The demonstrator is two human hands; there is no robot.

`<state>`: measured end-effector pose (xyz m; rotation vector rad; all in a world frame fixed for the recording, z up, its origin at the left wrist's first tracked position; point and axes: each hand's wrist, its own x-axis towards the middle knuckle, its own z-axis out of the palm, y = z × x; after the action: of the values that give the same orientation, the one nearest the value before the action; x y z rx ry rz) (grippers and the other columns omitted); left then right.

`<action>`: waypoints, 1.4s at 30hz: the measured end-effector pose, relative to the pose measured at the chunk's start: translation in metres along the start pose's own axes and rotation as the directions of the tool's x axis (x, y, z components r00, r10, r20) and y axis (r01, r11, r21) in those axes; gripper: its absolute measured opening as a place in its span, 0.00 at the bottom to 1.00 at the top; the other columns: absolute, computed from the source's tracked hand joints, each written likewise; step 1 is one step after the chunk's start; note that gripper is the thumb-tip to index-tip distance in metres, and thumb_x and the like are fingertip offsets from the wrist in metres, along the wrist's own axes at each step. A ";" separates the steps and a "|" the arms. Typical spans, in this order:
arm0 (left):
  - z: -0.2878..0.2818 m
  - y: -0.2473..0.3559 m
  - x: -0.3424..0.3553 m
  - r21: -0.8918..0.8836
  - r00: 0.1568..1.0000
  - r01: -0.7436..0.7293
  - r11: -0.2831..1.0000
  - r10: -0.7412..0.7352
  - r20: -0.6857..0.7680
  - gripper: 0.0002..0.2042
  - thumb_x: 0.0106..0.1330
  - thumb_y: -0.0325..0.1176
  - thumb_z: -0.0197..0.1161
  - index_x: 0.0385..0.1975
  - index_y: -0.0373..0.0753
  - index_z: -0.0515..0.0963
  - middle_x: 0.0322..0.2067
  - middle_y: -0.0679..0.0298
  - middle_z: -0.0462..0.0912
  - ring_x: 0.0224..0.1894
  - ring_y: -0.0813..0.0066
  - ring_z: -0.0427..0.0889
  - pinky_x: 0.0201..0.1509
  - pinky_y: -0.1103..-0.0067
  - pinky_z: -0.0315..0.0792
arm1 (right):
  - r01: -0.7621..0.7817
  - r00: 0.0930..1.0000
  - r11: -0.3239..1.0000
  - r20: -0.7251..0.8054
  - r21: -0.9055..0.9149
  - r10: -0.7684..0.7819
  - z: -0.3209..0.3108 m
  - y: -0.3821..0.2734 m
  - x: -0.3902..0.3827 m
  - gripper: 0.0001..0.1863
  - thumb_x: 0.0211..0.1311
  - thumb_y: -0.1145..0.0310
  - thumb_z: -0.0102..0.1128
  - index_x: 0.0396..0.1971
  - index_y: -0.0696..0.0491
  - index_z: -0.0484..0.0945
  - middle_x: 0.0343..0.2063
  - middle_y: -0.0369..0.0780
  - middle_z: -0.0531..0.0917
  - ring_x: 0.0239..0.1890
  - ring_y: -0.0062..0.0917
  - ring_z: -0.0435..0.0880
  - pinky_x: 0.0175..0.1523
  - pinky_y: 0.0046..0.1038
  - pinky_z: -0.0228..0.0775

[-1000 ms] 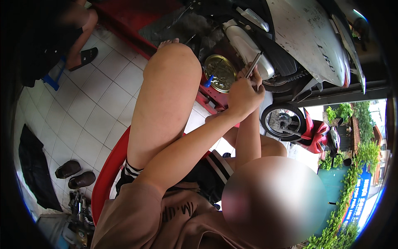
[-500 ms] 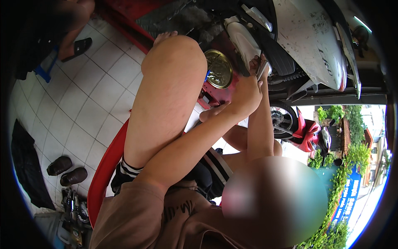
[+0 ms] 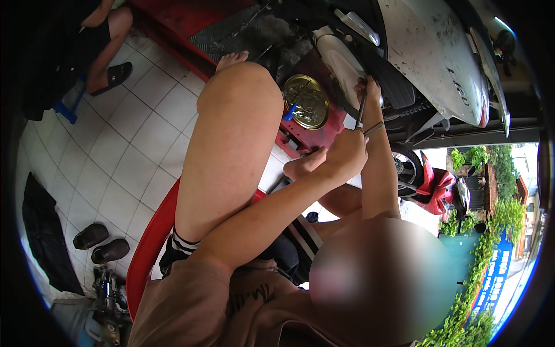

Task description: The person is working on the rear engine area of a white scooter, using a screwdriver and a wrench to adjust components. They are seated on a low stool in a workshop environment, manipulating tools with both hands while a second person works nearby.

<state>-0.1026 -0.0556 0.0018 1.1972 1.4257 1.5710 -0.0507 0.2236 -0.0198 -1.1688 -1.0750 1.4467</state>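
Observation:
My left hand [image 3: 348, 153] is closed around the near end of a metal wrench [image 3: 362, 111]. A bar sticks out past its fingers, and a slim shaft runs away from me; how the two join is hidden by the fist. My right hand [image 3: 370, 91] is farther off, its fingers curled at the shaft's far end, close against the motorbike [image 3: 430, 55]. The wrench's tip and the spot it meets are hidden there. Beside the hands sits the bike's pale exhaust cover [image 3: 338, 55].
A round metal tray [image 3: 312, 118] with small parts and a blue-handled tool [image 3: 291, 113] rests on the red lift platform [image 3: 315, 139]. A person [image 3: 107, 49] in dark clothes sits at the far left. Shoes [image 3: 110, 250] lie on the tiles; a red motorbike [image 3: 433, 188] stands right.
My left hand has drawn back toward me, apart from my right hand, and the wrench's shaft now shows between them. My right hand remains by the motorbike.

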 end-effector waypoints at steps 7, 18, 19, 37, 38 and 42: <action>-0.020 0.023 -0.023 0.276 0.976 -0.135 0.952 0.080 0.202 0.12 0.66 0.32 0.51 0.31 0.27 0.74 0.25 0.43 0.78 0.30 0.47 0.81 0.33 0.63 0.76 | -0.006 0.995 0.999 0.104 0.045 0.001 -0.007 0.011 -0.016 0.06 0.59 0.76 0.50 0.35 0.52 0.66 0.17 0.40 0.69 0.13 0.19 0.64 0.15 0.21 0.53; -0.020 0.019 -0.018 0.339 0.980 -0.141 0.930 0.083 0.180 0.10 0.65 0.29 0.53 0.37 0.27 0.73 0.30 0.45 0.78 0.34 0.52 0.81 0.38 0.66 0.77 | 0.143 0.990 0.987 -0.003 0.075 -0.144 -0.001 0.012 -0.015 0.08 0.60 0.75 0.51 0.39 0.51 0.67 0.19 0.42 0.71 0.15 0.22 0.65 0.18 0.23 0.57; -0.019 0.017 -0.016 0.329 0.981 -0.134 0.935 0.078 0.178 0.10 0.65 0.29 0.53 0.37 0.27 0.73 0.30 0.45 0.78 0.34 0.52 0.81 0.37 0.66 0.76 | 0.156 0.988 0.985 -0.010 0.074 -0.155 -0.001 0.012 -0.014 0.08 0.60 0.75 0.51 0.39 0.51 0.67 0.20 0.42 0.71 0.15 0.23 0.65 0.18 0.23 0.57; -0.032 0.026 0.012 -0.252 0.988 0.140 0.958 -0.153 -0.033 0.15 0.68 0.33 0.52 0.22 0.27 0.72 0.17 0.48 0.76 0.20 0.55 0.78 0.23 0.65 0.67 | 0.030 0.997 0.983 0.058 0.181 -0.041 -0.005 0.008 0.010 0.07 0.63 0.72 0.52 0.38 0.54 0.66 0.22 0.43 0.73 0.16 0.23 0.67 0.19 0.23 0.59; -0.035 0.029 0.013 -0.347 0.970 0.223 0.911 -0.242 -0.011 0.16 0.68 0.34 0.52 0.22 0.27 0.71 0.17 0.49 0.76 0.18 0.58 0.77 0.22 0.66 0.66 | 0.040 0.997 0.989 0.054 0.146 -0.048 -0.004 0.007 0.007 0.06 0.64 0.71 0.49 0.39 0.54 0.67 0.23 0.42 0.72 0.18 0.21 0.67 0.21 0.23 0.59; -0.022 0.014 0.017 -0.403 0.948 0.246 0.881 -0.305 -0.088 0.17 0.70 0.37 0.51 0.21 0.30 0.70 0.14 0.56 0.73 0.15 0.70 0.70 0.19 0.70 0.61 | 0.060 0.996 0.995 0.067 0.079 -0.066 -0.008 0.004 0.002 0.07 0.65 0.69 0.50 0.39 0.55 0.68 0.24 0.41 0.73 0.21 0.21 0.69 0.24 0.22 0.62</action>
<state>-0.1282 -0.0499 0.0196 0.6228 1.2325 1.6638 -0.0437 0.2255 -0.0256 -1.0284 -1.0846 1.4755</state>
